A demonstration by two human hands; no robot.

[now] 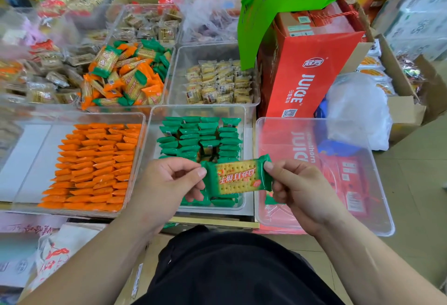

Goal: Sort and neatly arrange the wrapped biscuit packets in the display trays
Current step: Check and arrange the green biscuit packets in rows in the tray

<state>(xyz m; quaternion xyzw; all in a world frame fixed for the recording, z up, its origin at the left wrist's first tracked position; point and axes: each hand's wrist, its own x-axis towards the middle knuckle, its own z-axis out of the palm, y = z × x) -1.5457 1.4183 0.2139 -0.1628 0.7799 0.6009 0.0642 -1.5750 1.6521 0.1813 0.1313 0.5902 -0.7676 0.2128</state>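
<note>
A green-wrapped biscuit packet [238, 176] is held flat between both hands, its printed face up. My left hand [169, 183] pinches its left end and my right hand [298, 188] pinches its right end. It hovers over the near edge of the clear middle tray [154, 130], which holds rows of green packets [200, 137]. To the left, a clear tray [24, 149] holds neat rows of orange packets [96, 166]. Behind them a clear bin [169, 62] holds a loose mixed heap of orange and green packets [125, 74].
A clear bin with nothing in it [377, 183] sits at the right over red juice cartons. A tall red juice box [304, 72] under a green bag [278, 7] stands behind it. Further bins hold beige packets [217, 82]. Cardboard boxes line the right side.
</note>
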